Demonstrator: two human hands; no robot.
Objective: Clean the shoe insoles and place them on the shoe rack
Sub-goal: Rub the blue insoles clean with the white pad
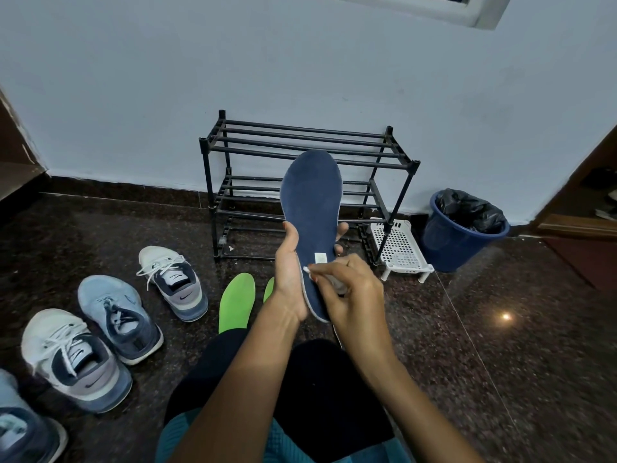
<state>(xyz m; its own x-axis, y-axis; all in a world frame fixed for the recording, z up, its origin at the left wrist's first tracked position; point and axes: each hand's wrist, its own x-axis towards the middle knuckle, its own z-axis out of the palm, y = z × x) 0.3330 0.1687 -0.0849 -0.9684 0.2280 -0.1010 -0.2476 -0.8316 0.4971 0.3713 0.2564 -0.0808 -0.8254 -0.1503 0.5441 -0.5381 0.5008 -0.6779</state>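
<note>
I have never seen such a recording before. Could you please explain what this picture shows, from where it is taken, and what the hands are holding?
There is no machine here. The camera sits on a person's head and looks forward and down, so you see that person's own arms and lap. The left hand holds a dark blue insole upright near its heel end. The right hand holds a small white piece, probably a wipe or cloth, against the insole's heel. On the dark floor lie two green insoles, one partly hidden by the left arm, and several sneakers to the left. A black shoe rack stands against the wall. To the right of it are a white basket and a blue bin.
</note>
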